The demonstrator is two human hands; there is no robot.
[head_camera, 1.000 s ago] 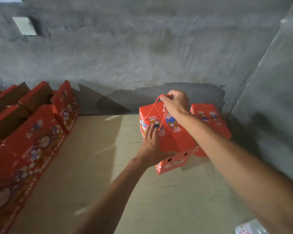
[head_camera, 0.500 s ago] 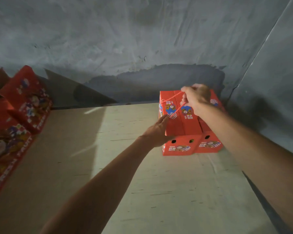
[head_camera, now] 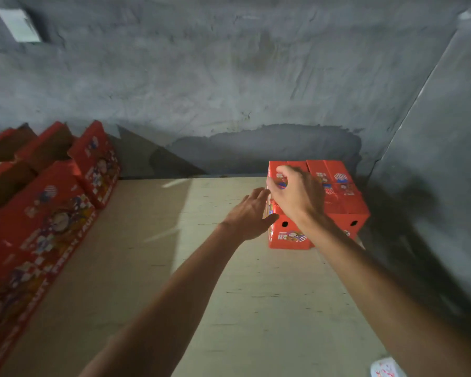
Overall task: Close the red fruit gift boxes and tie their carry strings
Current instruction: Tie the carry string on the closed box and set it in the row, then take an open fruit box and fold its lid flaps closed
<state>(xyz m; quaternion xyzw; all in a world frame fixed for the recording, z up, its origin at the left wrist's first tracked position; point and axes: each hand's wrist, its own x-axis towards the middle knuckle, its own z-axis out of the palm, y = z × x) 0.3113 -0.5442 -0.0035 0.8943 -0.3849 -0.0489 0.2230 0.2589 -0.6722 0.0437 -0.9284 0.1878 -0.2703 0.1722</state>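
Two closed red gift boxes sit side by side at the far right corner of the pale board surface point(head_camera: 147, 268), close to the grey wall. The nearer one, the left closed box point(head_camera: 286, 235), touches its neighbour, the right closed box point(head_camera: 343, 197). Both lids are folded down, so whatever is inside is hidden. I cannot make out any carry string on either, since the view is blurred and an arm covers much of the tops.

The right hand point(head_camera: 297, 194) lies over the top of the left closed box with its fingers curled down onto the lid; whether it grips anything I cannot tell. The left hand point(head_camera: 249, 213) is beside that box's left face, fingers straight and spread, holding nothing, touching it or very nearly.

Along the left edge of the surface stands a row of open boxes point(head_camera: 46, 213), flaps up, brown insides showing; their contents cannot be seen from here. Judging by that, two boxes look finished and placed, while the larger share is not yet closed or tied.
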